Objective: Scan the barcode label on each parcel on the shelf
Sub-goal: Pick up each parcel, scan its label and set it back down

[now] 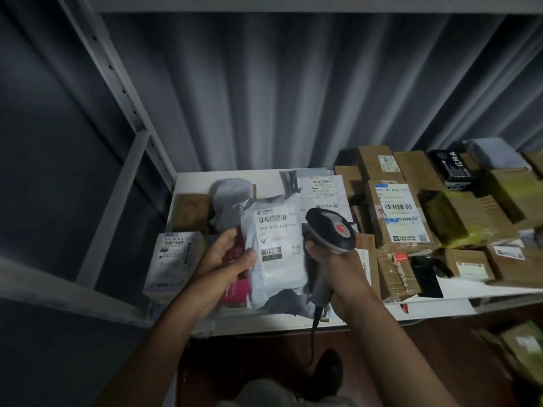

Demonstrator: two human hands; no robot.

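A grey plastic mailer parcel (276, 268) lies face up at the front of the white shelf (199, 177), its white barcode label (274, 223) showing. My left hand (227, 257) holds the parcel's left edge, thumb on top. My right hand (332, 262) grips the handle of a grey barcode scanner (330, 230), whose head hovers just right of the label. The scanner's cable hangs down below the shelf edge.
A white labelled box (173, 259) sits left of my left hand, and a magenta packet (235, 289) lies under the mailer. More grey mailers (320, 189) lie behind. Several brown cardboard boxes (396, 212) with labels fill the shelf's right side. A metal upright (123, 92) stands at left.
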